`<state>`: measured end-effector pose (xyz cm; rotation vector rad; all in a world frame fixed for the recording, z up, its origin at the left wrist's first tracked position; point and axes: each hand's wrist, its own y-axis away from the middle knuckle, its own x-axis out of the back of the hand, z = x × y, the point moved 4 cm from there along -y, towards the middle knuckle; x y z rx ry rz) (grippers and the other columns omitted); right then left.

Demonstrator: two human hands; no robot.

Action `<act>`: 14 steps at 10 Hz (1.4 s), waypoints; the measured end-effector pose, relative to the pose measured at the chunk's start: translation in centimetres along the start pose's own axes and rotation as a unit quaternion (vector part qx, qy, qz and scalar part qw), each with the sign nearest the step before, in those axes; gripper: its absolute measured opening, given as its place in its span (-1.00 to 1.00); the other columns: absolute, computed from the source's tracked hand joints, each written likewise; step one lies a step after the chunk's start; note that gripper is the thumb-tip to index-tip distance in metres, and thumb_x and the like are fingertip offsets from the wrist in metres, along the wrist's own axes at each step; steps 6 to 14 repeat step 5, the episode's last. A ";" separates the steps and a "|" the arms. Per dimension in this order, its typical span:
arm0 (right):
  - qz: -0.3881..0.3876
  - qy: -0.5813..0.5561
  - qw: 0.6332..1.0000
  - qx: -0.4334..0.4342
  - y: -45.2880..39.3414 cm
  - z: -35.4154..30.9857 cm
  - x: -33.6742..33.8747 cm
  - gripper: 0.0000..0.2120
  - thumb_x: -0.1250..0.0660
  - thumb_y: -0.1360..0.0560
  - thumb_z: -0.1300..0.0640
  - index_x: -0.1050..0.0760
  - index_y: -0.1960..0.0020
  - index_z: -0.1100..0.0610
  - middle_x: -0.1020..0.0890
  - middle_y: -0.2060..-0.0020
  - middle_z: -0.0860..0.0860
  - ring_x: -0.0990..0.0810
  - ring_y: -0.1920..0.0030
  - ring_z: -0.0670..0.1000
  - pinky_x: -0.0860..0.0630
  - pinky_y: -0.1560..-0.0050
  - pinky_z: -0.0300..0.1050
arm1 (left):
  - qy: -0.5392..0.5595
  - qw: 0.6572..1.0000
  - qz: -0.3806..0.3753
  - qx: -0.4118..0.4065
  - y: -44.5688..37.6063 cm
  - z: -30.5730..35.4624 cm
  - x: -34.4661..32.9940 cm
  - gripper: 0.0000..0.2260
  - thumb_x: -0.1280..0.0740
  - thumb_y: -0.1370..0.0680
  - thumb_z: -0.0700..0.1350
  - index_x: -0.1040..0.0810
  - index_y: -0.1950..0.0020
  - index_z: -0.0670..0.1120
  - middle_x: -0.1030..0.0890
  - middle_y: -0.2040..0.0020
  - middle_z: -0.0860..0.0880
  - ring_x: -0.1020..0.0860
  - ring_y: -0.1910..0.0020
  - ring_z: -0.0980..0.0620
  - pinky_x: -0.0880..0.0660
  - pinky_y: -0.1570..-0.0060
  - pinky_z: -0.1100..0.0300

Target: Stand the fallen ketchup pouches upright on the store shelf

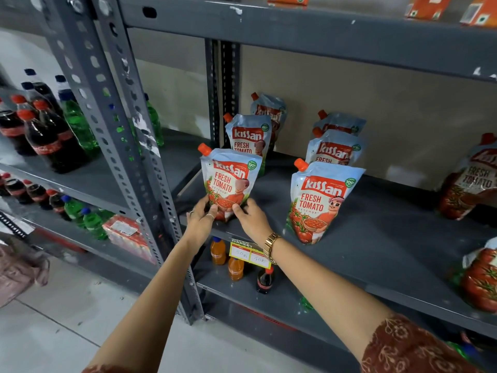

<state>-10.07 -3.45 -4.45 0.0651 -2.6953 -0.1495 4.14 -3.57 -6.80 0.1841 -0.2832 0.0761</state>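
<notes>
A Kissan ketchup pouch [230, 181] with an orange cap stands upright at the front left of the grey shelf [376, 238]. My left hand [200, 219] grips its lower left side and my right hand [251, 215] grips its lower right side. Two more pouches [248, 135] stand in a row behind it. A second row of three upright pouches [321, 203] stands to the right. At the far right a pouch [468, 181] leans against the back, and another pouch [481, 275] lies at the front right edge.
A slotted grey upright [129, 146] borders the shelf on the left. Cola and green soda bottles [45, 133] fill the left rack. Small bottles [235, 267] and a yellow price tag [248, 254] sit below. Orange packets [427, 6] rest on the shelf above.
</notes>
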 end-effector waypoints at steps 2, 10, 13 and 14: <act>-0.009 0.001 1.000 0.000 0.3 0.2 0.2 -0.64 -0.18 -0.55 0.03 -0.36 -0.28 0.18 -0.52 -0.27 0.17 -0.48 -0.28 0.15 -0.44 -0.25 0.04 | 0.003 1.000 -0.007 0.005 0.6 0.2 -0.6 -0.55 -0.13 -0.54 0.02 -0.22 -0.43 0.06 -0.37 -0.43 -0.10 -0.15 -0.48 -0.15 -0.03 -0.49 -0.15; -0.001 0.024 0.999 -0.036 1.9 -0.1 1.4 -0.54 -0.17 -0.55 0.00 -0.30 -0.34 0.26 -0.44 -0.34 0.21 -0.41 -0.34 0.18 -0.37 -0.30 0.02 | 0.042 0.987 0.144 -0.050 3.7 3.1 -0.3 -0.70 -0.15 -0.59 -0.16 -0.38 -0.31 -0.18 -0.45 -0.31 -0.20 -0.43 -0.28 -0.10 -0.34 -0.11 0.19; -0.001 0.024 0.999 -0.036 1.9 -0.1 1.4 -0.54 -0.17 -0.55 0.00 -0.30 -0.34 0.26 -0.44 -0.34 0.21 -0.41 -0.34 0.18 -0.37 -0.30 0.02 | 0.042 0.987 0.144 -0.050 3.7 3.1 -0.3 -0.70 -0.15 -0.59 -0.16 -0.38 -0.31 -0.18 -0.45 -0.31 -0.20 -0.43 -0.28 -0.10 -0.34 -0.11 0.19; -0.001 0.024 0.999 -0.036 1.9 -0.1 1.4 -0.54 -0.17 -0.55 0.00 -0.30 -0.34 0.26 -0.44 -0.34 0.21 -0.41 -0.34 0.18 -0.37 -0.30 0.02 | 0.042 0.987 0.144 -0.050 3.7 3.1 -0.3 -0.70 -0.15 -0.59 -0.16 -0.38 -0.31 -0.18 -0.45 -0.31 -0.20 -0.43 -0.28 -0.10 -0.34 -0.11 0.19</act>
